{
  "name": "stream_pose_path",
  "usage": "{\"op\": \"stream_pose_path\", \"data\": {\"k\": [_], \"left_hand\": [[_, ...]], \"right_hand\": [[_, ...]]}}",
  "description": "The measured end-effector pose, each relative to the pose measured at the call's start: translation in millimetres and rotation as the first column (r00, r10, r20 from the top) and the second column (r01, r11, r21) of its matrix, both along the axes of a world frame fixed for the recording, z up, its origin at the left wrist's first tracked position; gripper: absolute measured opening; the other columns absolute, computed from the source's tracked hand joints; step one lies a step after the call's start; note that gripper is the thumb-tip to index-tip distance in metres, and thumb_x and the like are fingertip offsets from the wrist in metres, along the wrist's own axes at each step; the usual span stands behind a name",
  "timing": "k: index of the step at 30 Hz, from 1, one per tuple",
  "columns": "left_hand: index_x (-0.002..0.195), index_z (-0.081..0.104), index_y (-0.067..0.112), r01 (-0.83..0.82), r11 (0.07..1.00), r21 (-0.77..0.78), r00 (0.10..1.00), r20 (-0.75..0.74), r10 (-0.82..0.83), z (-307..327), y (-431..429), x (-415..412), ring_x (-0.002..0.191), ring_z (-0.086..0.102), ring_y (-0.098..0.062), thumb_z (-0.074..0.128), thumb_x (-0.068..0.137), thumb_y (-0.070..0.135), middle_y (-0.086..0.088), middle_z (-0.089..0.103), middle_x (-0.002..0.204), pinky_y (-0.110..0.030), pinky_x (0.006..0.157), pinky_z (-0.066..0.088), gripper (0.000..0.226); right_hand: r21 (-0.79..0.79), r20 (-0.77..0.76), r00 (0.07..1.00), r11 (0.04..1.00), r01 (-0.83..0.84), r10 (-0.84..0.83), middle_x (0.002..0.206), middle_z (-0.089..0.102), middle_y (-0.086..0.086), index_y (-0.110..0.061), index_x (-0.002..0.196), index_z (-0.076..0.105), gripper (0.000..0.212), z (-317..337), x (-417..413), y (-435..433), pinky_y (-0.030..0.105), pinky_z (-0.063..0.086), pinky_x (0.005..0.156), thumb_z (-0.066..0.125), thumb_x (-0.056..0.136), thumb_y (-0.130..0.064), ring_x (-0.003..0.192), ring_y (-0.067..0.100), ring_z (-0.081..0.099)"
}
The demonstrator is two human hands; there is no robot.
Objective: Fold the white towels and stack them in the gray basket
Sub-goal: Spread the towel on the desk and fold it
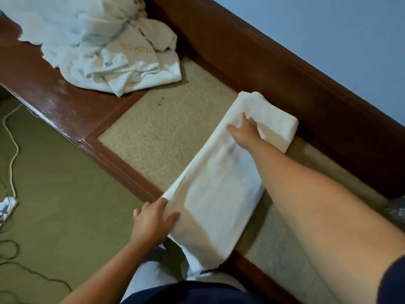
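Nearest the camera, a dark navy garment fills the bottom edge, with both bare forearms reaching out from it. The left hand pinches the near corner of a long white terry towel folded into a narrow strip, thumb on top and fingers wrapped under the cloth, right at the near wooden edge of a dark red-brown glossy wooden bench with a beige speckled inset panel. The strip's near end hangs over that edge; the rest runs diagonally across the inset toward the far raised wooden rail. The right hand lies flat, fingers spread, pressing the towel beside its thicker folded far end, which lies just beside the rail. Toward the far left corner lies a rumpled heap of white towels, one showing gold lettering
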State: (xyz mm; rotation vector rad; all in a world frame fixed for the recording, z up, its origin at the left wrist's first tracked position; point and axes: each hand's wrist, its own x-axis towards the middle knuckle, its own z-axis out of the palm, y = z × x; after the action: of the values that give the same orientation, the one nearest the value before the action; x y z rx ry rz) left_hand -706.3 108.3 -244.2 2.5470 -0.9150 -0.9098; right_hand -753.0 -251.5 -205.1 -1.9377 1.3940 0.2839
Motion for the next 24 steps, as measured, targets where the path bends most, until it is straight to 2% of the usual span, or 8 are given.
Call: {"op": "stream_pose_path", "data": {"k": [2,4,6,10,14,17,20,24], "left_hand": [[0.099,0.053,0.038,0.030,1.000,-0.008,0.999,-0.023,-0.030,-3.0,7.9,5.8,0.091,0.046,-0.010,0.057,0.094,0.053,0.018,0.057,0.089,-0.039,0.090,0.030,0.016],[0.093,0.056,0.036,-0.022,1.000,-0.018,0.998,-0.057,0.021,-5.5,18.3,17.4,0.088,0.052,-0.012,0.058,0.097,0.047,0.016,0.061,0.083,-0.039,0.089,0.030,0.012],[0.091,0.058,0.037,-0.080,0.997,-0.019,0.993,-0.091,0.078,-9.1,26.0,29.7,0.084,0.055,-0.012,0.058,0.097,0.048,0.016,0.062,0.081,-0.040,0.090,0.031,0.013],[0.096,0.062,0.038,-0.003,1.000,-0.023,0.989,-0.149,0.000,-12.4,28.6,44.2,0.084,0.057,-0.007,0.059,0.096,0.051,0.018,0.064,0.084,-0.042,0.094,0.036,0.014],[0.094,0.064,0.034,0.138,0.990,0.009,0.970,-0.204,-0.133,-14.4,25.9,62.2,0.079,0.061,-0.005,0.068,0.091,0.048,0.017,0.066,0.080,-0.040,0.086,0.051,0.015],[0.085,0.058,0.036,0.270,0.962,0.034,0.945,-0.199,-0.258,-3.3,15.2,72.3,0.077,0.059,-0.004,0.072,0.089,0.042,0.018,0.063,0.078,-0.036,0.080,0.049,0.015],[0.083,0.057,0.037,0.334,0.941,0.059,0.934,-0.156,-0.321,-0.4,10.4,77.0,0.077,0.059,-0.004,0.069,0.090,0.042,0.019,0.063,0.078,-0.036,0.078,0.049,0.015],[0.082,0.063,0.030,0.286,0.956,0.056,0.945,-0.180,-0.272,2.7,7.7,71.5,0.069,0.058,-0.002,0.073,0.089,0.030,0.012,0.065,0.074,-0.028,0.060,0.043,0.012]], "right_hand": [[-0.086,-0.199,0.960,0.972,-0.219,0.198,0.168,-0.010,0.007,-0.028,0.161,0.005,0.079,-16.7,-19.9,26.7,0.051,0.010,0.124,0.043,0.099,-0.058,0.155,0.029,-0.008],[-0.074,-0.223,0.946,0.964,-0.255,0.233,0.166,-0.021,0.006,-0.030,0.160,-0.001,0.077,-34.7,-49.5,68.5,0.053,0.004,0.123,0.037,0.100,-0.058,0.153,0.028,-0.016],[-0.135,-0.219,0.965,0.976,-0.174,0.142,0.166,-0.023,0.005,-0.032,0.160,-0.005,0.074,-51.2,-86.3,118.8,0.052,0.000,0.123,0.030,0.100,-0.060,0.153,0.027,-0.018],[-0.217,-0.288,0.954,0.976,0.022,-0.086,0.167,-0.019,0.004,-0.033,0.159,-0.009,0.080,-63.2,-136.1,206.5,0.055,0.012,0.122,0.010,0.090,-0.068,0.154,0.028,-0.009],[-0.193,-0.336,0.921,0.972,0.136,-0.196,0.166,-0.020,0.008,-0.031,0.151,-0.027,0.079,-65.8,-156.4,263.9,0.053,0.013,0.123,0.019,0.097,-0.065,0.155,0.030,-0.004],[-0.138,-0.288,0.935,0.975,0.172,-0.206,0.167,-0.017,0.010,-0.031,0.152,-0.027,0.084,-62.7,-163.6,298.7,0.053,0.007,0.122,0.017,0.091,-0.070,0.154,0.030,-0.009],[-0.014,-0.245,0.956,0.986,0.164,-0.163,0.164,-0.026,0.007,-0.033,0.152,-0.028,0.103,-57.9,-169.0,321.5,0.053,-0.003,0.122,0.043,0.089,-0.071,0.152,0.028,-0.021],[-0.032,-0.170,0.968,0.983,0.183,-0.185,0.167,-0.011,0.006,-0.034,0.158,-0.009,0.102,-46.2,-175.6,332.6,0.051,0.002,0.122,0.037,0.080,-0.080,0.154,0.028,-0.009]]}}
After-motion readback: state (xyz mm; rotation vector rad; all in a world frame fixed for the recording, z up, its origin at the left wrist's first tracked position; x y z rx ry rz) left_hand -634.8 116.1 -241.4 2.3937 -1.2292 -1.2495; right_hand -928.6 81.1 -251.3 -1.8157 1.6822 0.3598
